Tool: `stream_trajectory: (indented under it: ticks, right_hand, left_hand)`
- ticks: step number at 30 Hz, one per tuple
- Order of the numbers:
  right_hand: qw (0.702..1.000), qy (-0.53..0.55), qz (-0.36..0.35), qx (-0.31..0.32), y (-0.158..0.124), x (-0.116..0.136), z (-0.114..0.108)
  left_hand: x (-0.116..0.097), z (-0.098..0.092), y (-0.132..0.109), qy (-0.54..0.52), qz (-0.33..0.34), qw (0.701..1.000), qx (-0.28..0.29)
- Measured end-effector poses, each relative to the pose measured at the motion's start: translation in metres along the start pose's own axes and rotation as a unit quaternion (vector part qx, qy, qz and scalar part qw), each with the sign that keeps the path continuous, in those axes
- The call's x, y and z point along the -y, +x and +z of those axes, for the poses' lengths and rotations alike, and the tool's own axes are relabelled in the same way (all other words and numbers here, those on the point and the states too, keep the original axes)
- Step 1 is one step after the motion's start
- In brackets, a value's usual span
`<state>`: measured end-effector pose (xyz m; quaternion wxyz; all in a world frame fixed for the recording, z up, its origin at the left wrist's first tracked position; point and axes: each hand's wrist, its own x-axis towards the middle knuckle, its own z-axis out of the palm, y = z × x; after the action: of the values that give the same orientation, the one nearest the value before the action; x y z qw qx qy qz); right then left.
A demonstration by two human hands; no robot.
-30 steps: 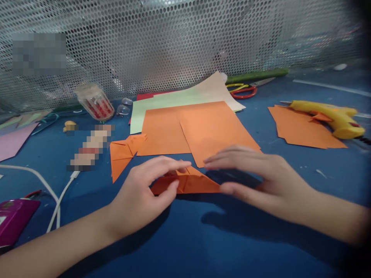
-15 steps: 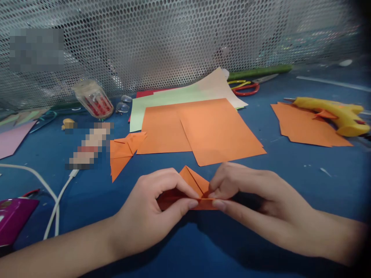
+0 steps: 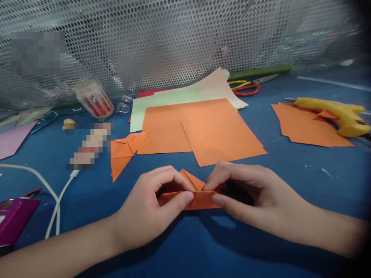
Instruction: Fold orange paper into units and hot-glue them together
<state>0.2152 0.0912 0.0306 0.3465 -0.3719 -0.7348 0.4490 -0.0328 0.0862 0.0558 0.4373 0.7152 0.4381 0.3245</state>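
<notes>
Low in the middle of the head view, a folded piece of orange paper (image 3: pixel 201 199) is held just over the blue table. A flap with a point sticks up behind its folded front strip. My left hand (image 3: pixel 162 197) pinches the strip between thumb and fingers near its middle. Toward the strip's right end, my right hand (image 3: pixel 246 197) pinches it the same way. Parts of the paper are hidden behind my fingers. Another folded orange paper piece (image 3: pixel 124 152) lies beyond my left hand. Flat orange sheets (image 3: pixel 223 131) lie just past both hands.
A yellow glue gun (image 3: pixel 327 112) rests on orange paper pieces (image 3: pixel 304 131) at right. Scissors (image 3: pixel 247 89), pale green paper (image 3: pixel 137 116) and a jar (image 3: pixel 94 99) stand or lie toward the perforated metal screen (image 3: pixel 162 42). White cable (image 3: pixel 56 210) and a purple box (image 3: pixel 17 220) are at left.
The front strip of the folded orange paper now shows taller and tilted up. My left thumb has shifted slightly left and up along it, and my right fingers have moved slightly.
</notes>
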Motion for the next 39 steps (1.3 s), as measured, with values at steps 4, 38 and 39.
stream_trajectory:
  ticks: [4,38,39]
  right_hand:
    - [0.999,0.033,0.034,0.01,0.0,-0.002,0.001]
    - [0.931,-0.359,-0.058,-0.039,0.011,-0.053,-0.047]
    - [0.93,-0.357,-0.072,-0.038,0.011,-0.048,-0.046]
  left_hand:
    - [0.0,0.003,0.001,-0.011,-0.016,1.0,0.019]
    - [0.026,-0.008,0.001,0.345,0.172,0.867,-0.315]
    - [0.026,-0.008,-0.001,0.349,0.196,0.868,-0.295]
